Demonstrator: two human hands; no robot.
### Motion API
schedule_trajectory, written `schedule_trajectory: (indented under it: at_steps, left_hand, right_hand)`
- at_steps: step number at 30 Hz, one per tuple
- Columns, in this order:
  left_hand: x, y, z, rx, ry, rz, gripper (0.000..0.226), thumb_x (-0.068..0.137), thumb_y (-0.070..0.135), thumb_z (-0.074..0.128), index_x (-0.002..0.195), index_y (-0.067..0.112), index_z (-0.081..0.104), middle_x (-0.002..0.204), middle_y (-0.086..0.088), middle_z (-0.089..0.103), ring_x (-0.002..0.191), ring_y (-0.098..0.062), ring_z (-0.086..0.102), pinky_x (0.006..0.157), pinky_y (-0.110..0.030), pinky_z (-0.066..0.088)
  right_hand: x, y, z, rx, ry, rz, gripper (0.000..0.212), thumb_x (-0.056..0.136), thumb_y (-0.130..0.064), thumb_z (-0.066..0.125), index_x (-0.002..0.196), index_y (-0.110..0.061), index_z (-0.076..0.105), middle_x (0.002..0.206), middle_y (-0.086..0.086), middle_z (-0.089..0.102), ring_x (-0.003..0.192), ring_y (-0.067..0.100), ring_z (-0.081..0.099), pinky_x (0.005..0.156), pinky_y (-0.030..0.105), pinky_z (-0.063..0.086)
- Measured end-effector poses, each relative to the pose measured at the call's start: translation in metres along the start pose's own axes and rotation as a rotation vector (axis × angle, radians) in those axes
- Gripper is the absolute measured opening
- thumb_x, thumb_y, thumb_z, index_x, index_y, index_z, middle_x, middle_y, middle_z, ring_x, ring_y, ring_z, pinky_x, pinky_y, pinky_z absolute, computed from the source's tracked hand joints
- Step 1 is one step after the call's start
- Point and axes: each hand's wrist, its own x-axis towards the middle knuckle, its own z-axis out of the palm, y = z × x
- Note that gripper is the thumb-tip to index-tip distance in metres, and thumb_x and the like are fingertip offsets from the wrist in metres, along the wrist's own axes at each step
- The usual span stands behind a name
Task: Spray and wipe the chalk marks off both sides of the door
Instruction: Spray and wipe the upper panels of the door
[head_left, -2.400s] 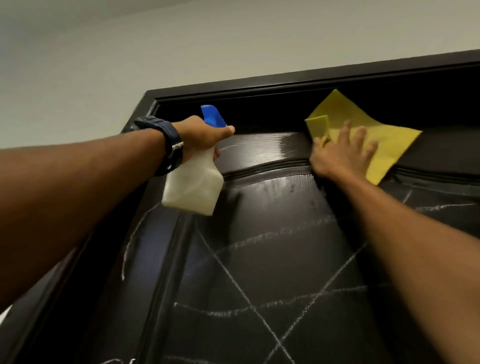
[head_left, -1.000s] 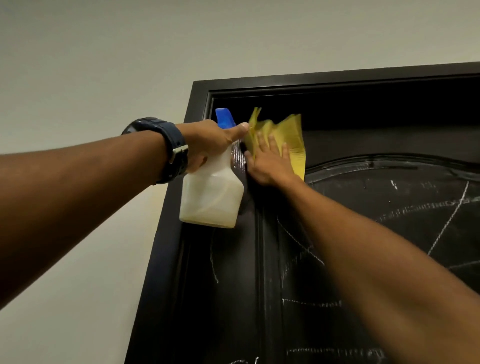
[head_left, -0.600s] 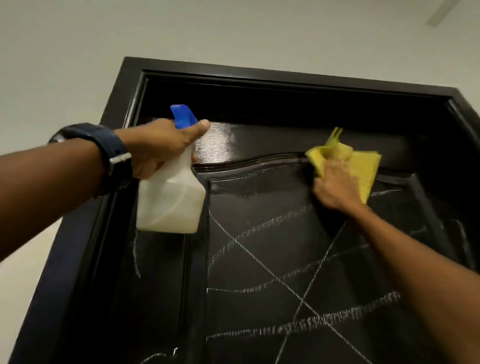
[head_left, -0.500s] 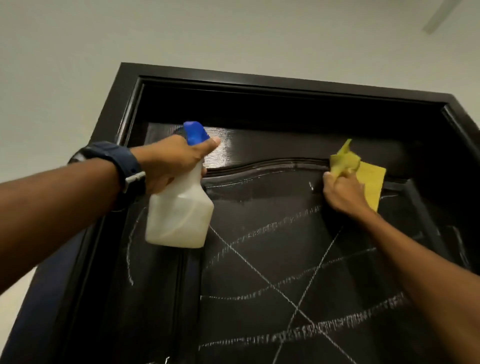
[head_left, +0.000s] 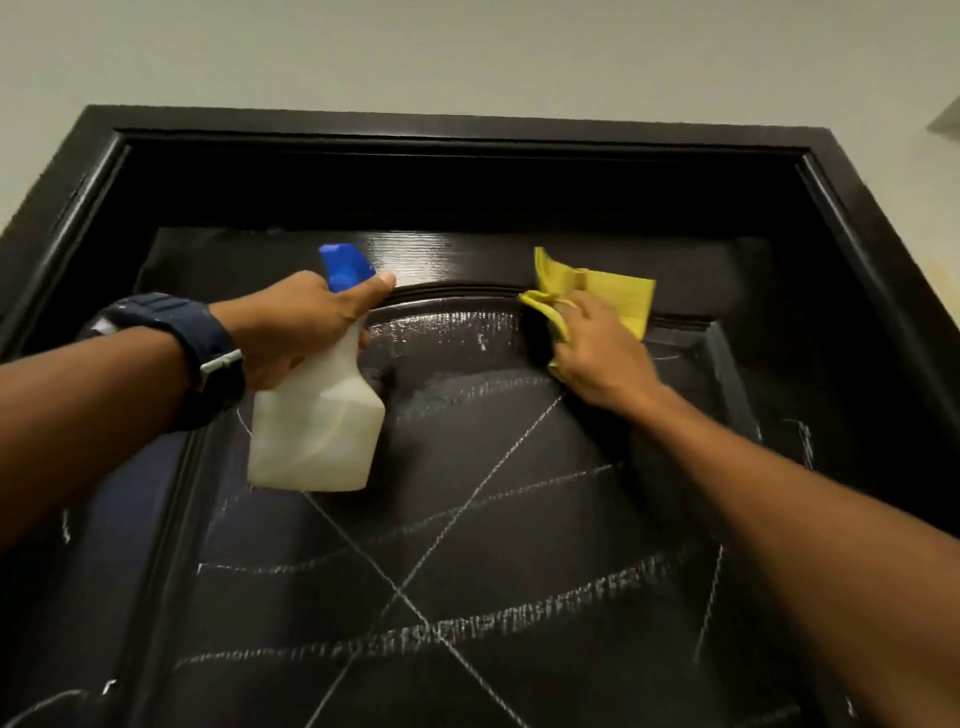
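A dark panelled door (head_left: 519, 519) fills the view from below, crossed by white chalk marks (head_left: 415, 631) in diagonals and arcs. My left hand (head_left: 296, 325) grips a white spray bottle (head_left: 317, 431) with a blue nozzle, held up near the panel's top left. My right hand (head_left: 597, 353) holds a crumpled yellow cloth (head_left: 618, 296) against the arched top moulding of the panel. A wet, smeared patch (head_left: 452, 332) lies between the two hands. The cloth's lower part is hidden under my fingers.
The dark door frame (head_left: 467, 140) runs round the top and both sides. A pale wall (head_left: 415, 52) rises above the frame. A dark watch (head_left: 182, 343) sits on my left wrist.
My right hand swept the cloth from the door's top left corner to the right along the top moulding. The bottle hand stayed raised. A wet streak now shows at the panel's top.
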Motion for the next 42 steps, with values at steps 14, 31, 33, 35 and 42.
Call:
schedule_trajectory:
  at_steps: [14,31,33,35,42]
  left_hand:
    - [-0.023,0.072,0.143,0.068,-0.048,0.032,0.051,0.093,0.056,0.06,0.093,0.006,0.062,0.082,-0.012,0.061,0.066,-0.022,0.055,0.069,-0.035,0.052]
    - [-0.032,0.047,0.159,-0.142,-0.15,-0.015,0.057,0.091,0.059,0.061,0.102,0.003,0.063,0.09,-0.013,0.064,0.07,-0.021,0.06,0.072,-0.038,0.055]
    - [-0.035,0.044,0.16,-0.125,-0.171,-0.011,0.055,0.092,0.059,0.059,0.098,0.004,0.062,0.087,-0.012,0.064,0.064,-0.018,0.059,0.067,-0.034,0.052]
    - [-0.036,0.046,0.161,-0.108,-0.166,0.007,0.056,0.093,0.059,0.057,0.098,0.003,0.062,0.085,-0.01,0.065,0.06,-0.016,0.058,0.063,-0.031,0.052]
    - [-0.036,0.061,0.163,-0.106,-0.18,0.04,0.054,0.093,0.058,0.057,0.095,0.005,0.062,0.092,-0.014,0.067,0.065,-0.019,0.059,0.058,-0.028,0.053]
  right_hand:
    - [-0.021,0.042,-0.012,0.01,-0.085,-0.083,0.066,0.096,-0.028,0.052,0.153,-0.005,0.029,0.159,0.017,0.029,0.146,0.034,0.025,0.12,0.04,0.016]
    - [-0.134,0.107,-0.025,-0.066,-0.166,0.115,0.079,0.094,-0.039,0.037,0.16,-0.007,0.009,0.167,0.017,0.001,0.154,0.033,0.0,0.126,0.046,0.001]
    - [-0.174,0.104,-0.027,-0.045,-0.226,0.062,0.085,0.087,-0.039,0.036,0.161,-0.012,0.002,0.168,0.014,-0.009,0.155,0.032,-0.007,0.126,0.044,-0.003]
    - [-0.176,0.109,-0.029,-0.06,-0.311,0.06,0.087,0.087,-0.04,0.033,0.16,-0.017,-0.006,0.166,0.012,-0.017,0.154,0.031,-0.014,0.124,0.041,-0.01]
    - [-0.055,0.116,-0.032,0.054,-0.273,0.158,0.062,0.108,-0.04,0.029,0.162,-0.026,0.003,0.167,0.005,-0.016,0.153,0.03,-0.018,0.121,0.048,-0.013]
